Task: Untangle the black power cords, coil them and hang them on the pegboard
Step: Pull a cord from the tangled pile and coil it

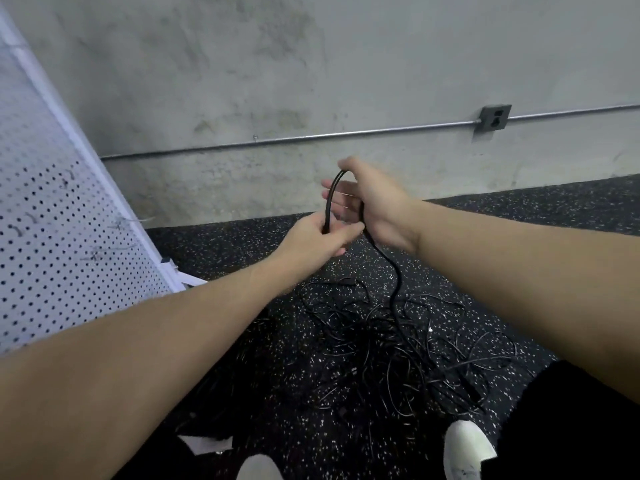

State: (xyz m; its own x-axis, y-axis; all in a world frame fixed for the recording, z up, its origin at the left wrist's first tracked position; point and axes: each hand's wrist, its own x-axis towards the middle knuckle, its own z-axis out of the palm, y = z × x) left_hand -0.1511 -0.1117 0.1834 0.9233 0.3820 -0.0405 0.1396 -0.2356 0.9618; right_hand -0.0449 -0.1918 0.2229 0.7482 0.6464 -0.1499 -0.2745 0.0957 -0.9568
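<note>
A black power cord (329,199) forms a small loop held up in front of me. My right hand (377,202) grips the top of the loop, and the cord trails from under that hand down to the floor. My left hand (311,240) pinches the loop's lower end. Below, a tangled pile of black cords (398,344) lies spread on the speckled black floor. The white pegboard (65,244) leans at the left, with several metal hooks (121,225) sticking out of it.
A grey concrete wall carries a metal conduit (311,136) and a grey outlet box (493,117). My white shoes (467,448) stand at the pile's near edge. The pegboard's white foot (183,277) rests on the floor near the cords.
</note>
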